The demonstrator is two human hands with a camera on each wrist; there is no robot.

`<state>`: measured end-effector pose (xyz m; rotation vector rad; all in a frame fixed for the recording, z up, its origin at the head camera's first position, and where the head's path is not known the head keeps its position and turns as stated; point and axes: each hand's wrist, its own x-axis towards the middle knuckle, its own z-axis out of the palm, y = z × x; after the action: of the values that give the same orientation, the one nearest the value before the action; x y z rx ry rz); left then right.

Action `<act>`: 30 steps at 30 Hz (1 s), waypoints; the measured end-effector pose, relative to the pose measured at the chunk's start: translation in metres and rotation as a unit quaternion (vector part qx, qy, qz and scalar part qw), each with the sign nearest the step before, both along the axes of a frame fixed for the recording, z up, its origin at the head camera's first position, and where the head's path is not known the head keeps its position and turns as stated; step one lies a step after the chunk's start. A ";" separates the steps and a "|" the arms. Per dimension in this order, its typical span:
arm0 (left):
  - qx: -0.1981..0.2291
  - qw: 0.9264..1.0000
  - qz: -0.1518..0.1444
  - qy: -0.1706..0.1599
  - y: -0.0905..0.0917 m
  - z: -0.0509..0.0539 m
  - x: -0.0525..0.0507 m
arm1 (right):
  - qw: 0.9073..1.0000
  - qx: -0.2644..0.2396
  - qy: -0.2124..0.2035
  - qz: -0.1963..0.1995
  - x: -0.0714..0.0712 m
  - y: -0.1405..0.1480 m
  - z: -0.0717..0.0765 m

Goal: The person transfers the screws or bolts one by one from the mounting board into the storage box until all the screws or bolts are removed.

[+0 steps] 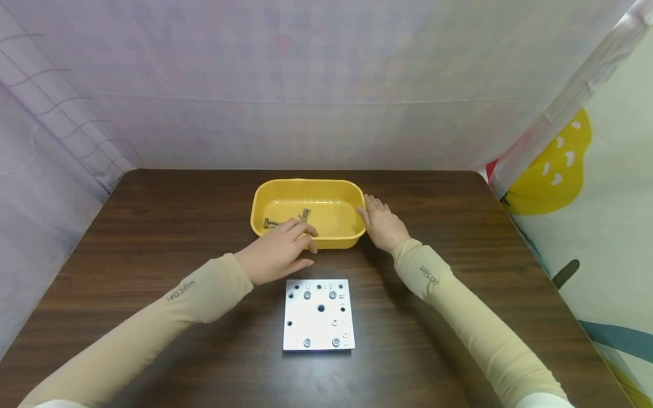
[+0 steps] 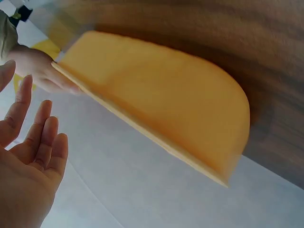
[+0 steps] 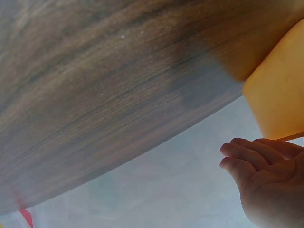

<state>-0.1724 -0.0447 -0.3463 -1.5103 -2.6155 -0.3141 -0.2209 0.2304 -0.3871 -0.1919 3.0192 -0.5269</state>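
A yellow plastic basin (image 1: 334,218) stands on the table, with several metal screws (image 1: 305,215) lying in its left and middle part. My left hand (image 1: 278,253) hovers over the basin's front rim, palm down, its fingers loosely bent. Nothing shows between those fingers in the left wrist view, where the hand (image 2: 35,156) is apart from the basin's outer wall (image 2: 166,90). At the basin's right end, my right hand (image 1: 385,225) lies along the rim with straight fingers, seemingly touching it. Nearer to me lies a square silver metal plate (image 1: 316,328) with holes and several screw heads.
The dark wooden table (image 1: 178,226) reaches back to a pale curtain (image 1: 306,85). A patterned cloth (image 1: 586,255) hangs beyond the table's right edge. Between the basin and my body, the plate sits below both forearms' inner sides.
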 end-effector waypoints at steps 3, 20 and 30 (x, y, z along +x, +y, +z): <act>-0.006 1.000 -0.012 -0.005 0.002 -0.002 0.006 | 1.000 -0.001 -0.001 -0.003 0.000 0.000 0.000; -0.013 0.996 -0.079 -0.029 0.021 -0.025 0.037 | 1.000 -0.003 -0.002 -0.008 0.000 0.000 0.000; -0.025 0.994 -0.107 -0.027 0.029 -0.032 0.048 | 1.000 -0.002 0.006 -0.008 -0.001 0.001 -0.002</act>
<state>-0.1243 -0.0158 -0.3783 -1.8273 -2.5215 -0.3129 -0.2223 0.2312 -0.3887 -0.1735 3.0340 -0.5344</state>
